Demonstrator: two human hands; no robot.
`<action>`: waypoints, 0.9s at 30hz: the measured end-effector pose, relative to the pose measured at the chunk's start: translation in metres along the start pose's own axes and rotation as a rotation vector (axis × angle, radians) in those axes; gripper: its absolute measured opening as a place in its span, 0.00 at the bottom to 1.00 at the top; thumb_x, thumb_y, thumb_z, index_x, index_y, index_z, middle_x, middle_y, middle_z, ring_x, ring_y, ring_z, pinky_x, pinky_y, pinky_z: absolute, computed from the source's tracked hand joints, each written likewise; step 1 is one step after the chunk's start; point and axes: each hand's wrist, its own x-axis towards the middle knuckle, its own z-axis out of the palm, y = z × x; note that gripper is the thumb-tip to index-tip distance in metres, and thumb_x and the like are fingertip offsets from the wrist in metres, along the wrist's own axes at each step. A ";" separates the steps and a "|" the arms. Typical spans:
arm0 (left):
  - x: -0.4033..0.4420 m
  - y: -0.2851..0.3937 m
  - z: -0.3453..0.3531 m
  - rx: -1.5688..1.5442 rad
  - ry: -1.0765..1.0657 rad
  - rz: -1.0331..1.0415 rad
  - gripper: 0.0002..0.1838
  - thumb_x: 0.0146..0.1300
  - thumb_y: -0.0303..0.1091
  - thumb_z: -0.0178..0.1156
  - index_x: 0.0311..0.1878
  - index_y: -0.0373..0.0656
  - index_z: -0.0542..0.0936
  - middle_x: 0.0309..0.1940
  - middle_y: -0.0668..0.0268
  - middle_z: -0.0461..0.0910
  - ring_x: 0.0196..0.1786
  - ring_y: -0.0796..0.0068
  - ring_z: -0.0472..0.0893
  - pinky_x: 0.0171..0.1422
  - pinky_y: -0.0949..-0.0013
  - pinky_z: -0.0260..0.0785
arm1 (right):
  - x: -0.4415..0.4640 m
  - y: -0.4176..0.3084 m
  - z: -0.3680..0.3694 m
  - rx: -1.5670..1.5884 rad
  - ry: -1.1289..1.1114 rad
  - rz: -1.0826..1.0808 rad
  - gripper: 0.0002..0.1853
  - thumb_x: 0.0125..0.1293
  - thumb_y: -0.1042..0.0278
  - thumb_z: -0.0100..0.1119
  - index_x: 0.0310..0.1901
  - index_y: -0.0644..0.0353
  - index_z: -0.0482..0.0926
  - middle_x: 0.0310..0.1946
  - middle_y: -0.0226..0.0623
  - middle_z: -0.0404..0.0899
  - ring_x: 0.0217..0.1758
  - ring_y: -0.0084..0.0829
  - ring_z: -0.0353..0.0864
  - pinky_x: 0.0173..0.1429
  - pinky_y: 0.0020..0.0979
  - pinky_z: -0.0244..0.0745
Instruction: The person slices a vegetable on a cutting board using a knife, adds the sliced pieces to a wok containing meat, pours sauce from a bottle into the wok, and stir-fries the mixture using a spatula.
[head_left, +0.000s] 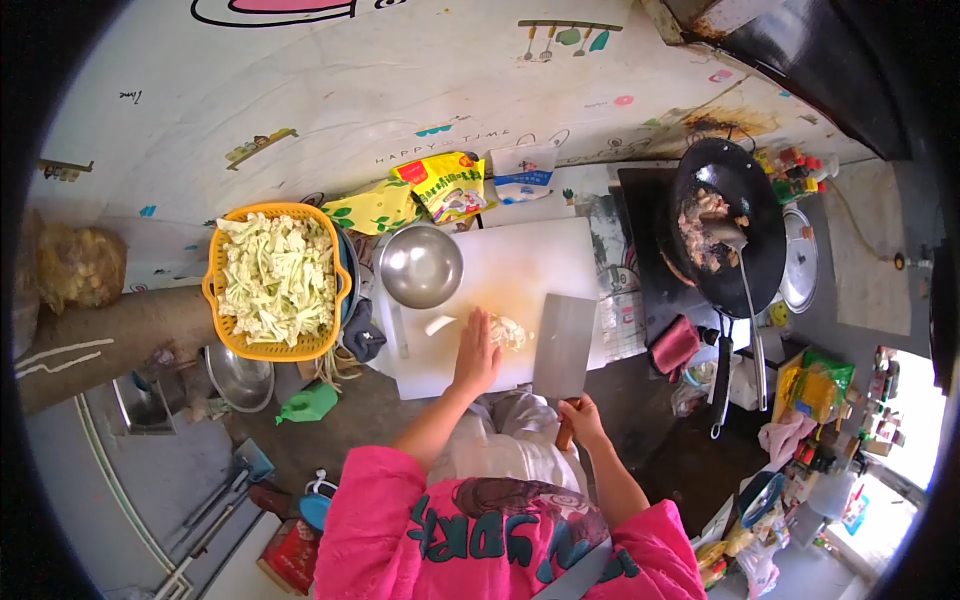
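Note:
My right hand (578,420) grips the wooden handle of a cleaver (564,345). Its broad blade lies over the right part of a white cutting board (520,255). On the board, my left hand (478,352) is stretched out with its fingers straight and close together. Right beside those fingers sits a small pile of chopped white pieces (512,335), perhaps garlic or onion; I cannot tell which. One larger white piece (438,324) lies left of my left hand. A steel bowl (421,266) stands at the board's upper left.
At left is a yellow basket (211,290) of cut cauliflower (275,280). To the right, a black wok (763,220) holds browned meat pieces (697,235) and a long-handled metal spatula (752,310). Seasoning bags (445,185) lean against the wall. A lid (799,262) stands beyond the wok.

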 end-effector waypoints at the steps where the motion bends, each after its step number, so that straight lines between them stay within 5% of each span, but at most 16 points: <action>1: -0.001 0.001 0.002 0.010 -0.002 -0.009 0.38 0.63 0.35 0.53 0.71 0.30 0.47 0.71 0.42 0.46 0.74 0.43 0.48 0.74 0.47 0.43 | 0.005 0.009 -0.001 -0.012 0.003 0.010 0.06 0.63 0.73 0.60 0.37 0.59 0.73 0.22 0.29 0.74 0.24 0.23 0.74 0.29 0.25 0.72; 17: -0.002 0.020 0.016 -0.051 0.113 -0.023 0.36 0.66 0.33 0.48 0.71 0.31 0.45 0.72 0.44 0.46 0.74 0.44 0.48 0.75 0.51 0.43 | 0.031 0.025 0.076 -0.099 -0.205 0.063 0.09 0.62 0.74 0.61 0.43 0.59 0.73 0.25 0.26 0.75 0.26 0.19 0.73 0.32 0.23 0.71; 27: 0.017 0.069 -0.050 -0.636 0.071 0.059 0.33 0.70 0.34 0.40 0.72 0.32 0.41 0.74 0.50 0.40 0.77 0.56 0.42 0.77 0.62 0.35 | -0.004 -0.042 0.079 0.240 -0.325 0.039 0.08 0.64 0.73 0.58 0.43 0.57 0.70 0.25 0.29 0.72 0.25 0.22 0.71 0.32 0.25 0.69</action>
